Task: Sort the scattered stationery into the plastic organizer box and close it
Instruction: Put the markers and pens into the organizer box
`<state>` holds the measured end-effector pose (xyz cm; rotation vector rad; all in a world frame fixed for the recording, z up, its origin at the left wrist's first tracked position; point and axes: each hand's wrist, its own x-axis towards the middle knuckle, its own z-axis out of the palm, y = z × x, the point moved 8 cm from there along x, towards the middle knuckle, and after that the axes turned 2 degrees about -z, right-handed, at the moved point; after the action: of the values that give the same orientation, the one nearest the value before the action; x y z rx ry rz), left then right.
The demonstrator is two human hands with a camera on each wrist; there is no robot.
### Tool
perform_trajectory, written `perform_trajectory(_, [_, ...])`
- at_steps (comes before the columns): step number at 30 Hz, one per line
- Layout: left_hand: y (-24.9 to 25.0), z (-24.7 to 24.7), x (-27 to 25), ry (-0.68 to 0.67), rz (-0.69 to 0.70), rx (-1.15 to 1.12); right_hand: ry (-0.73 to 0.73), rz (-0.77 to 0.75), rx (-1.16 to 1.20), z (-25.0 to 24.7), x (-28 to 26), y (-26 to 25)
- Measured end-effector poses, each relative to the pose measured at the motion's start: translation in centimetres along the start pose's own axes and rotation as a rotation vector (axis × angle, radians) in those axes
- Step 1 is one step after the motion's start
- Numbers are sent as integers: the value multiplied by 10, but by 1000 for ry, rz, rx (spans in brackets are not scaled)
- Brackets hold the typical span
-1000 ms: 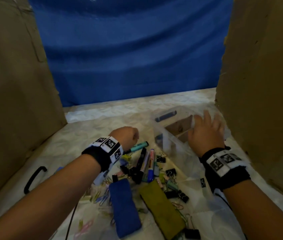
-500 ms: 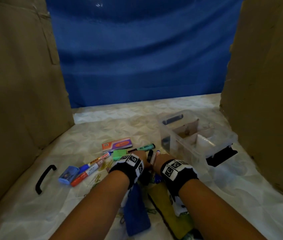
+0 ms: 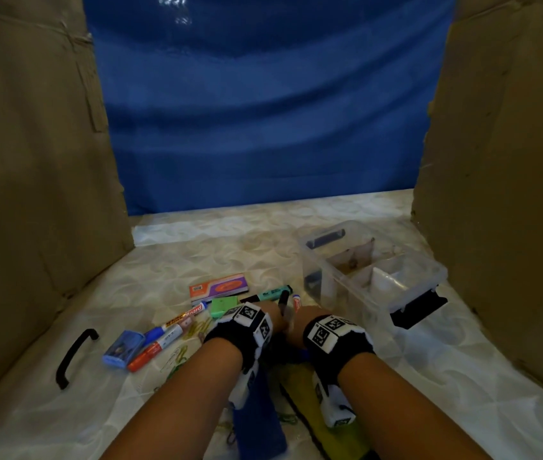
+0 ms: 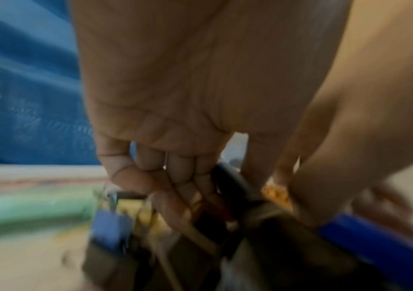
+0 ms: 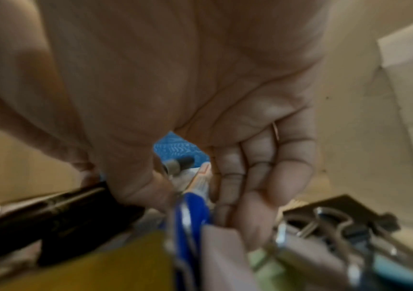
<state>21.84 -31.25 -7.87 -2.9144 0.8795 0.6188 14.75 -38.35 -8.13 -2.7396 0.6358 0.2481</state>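
Note:
The clear plastic organizer box (image 3: pixel 340 280) stands open at the right, its lid with a black latch (image 3: pixel 419 308) lying toward me. Both hands meet over the stationery pile beside it. My left hand (image 3: pixel 275 322) curls round a black marker (image 3: pixel 284 302) that sticks up between the wrists; the left wrist view shows the black marker (image 4: pixel 235 183) between fingers (image 4: pixel 175 196) and thumb. My right hand (image 3: pixel 296 328) pinches a blue-and-white marker (image 5: pixel 194 204) between thumb and fingers (image 5: pixel 247 200). Metal binder clips (image 5: pixel 337 226) lie just right of it.
Left of the hands lie whiteboard markers (image 3: pixel 184 318), a blue case (image 3: pixel 121 348), a green eraser (image 3: pixel 223 305), a teal highlighter (image 3: pixel 273 292) and an orange pack (image 3: pixel 218 287). Blue (image 3: pixel 260 416) and yellow (image 3: pixel 310 410) pouches lie under my wrists. A black handle (image 3: pixel 72 356) sits far left. Cardboard walls flank both sides.
My right hand left the box and came down beside the left hand on the pile. Both hands have since closed on markers there.

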Motion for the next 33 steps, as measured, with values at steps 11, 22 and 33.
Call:
perform_trajectory(11, [-53, -36, -51, 95, 149, -437, 27, 26, 504, -46, -9, -5])
perform_trajectory(22, [-77, -42, -73, 143, 210, -697, 156, 166, 244, -167, 37, 32])
perform_trajectory(33, [-64, -69, -77, 205, 339, -916, 58, -70, 787, -127, 6, -30])
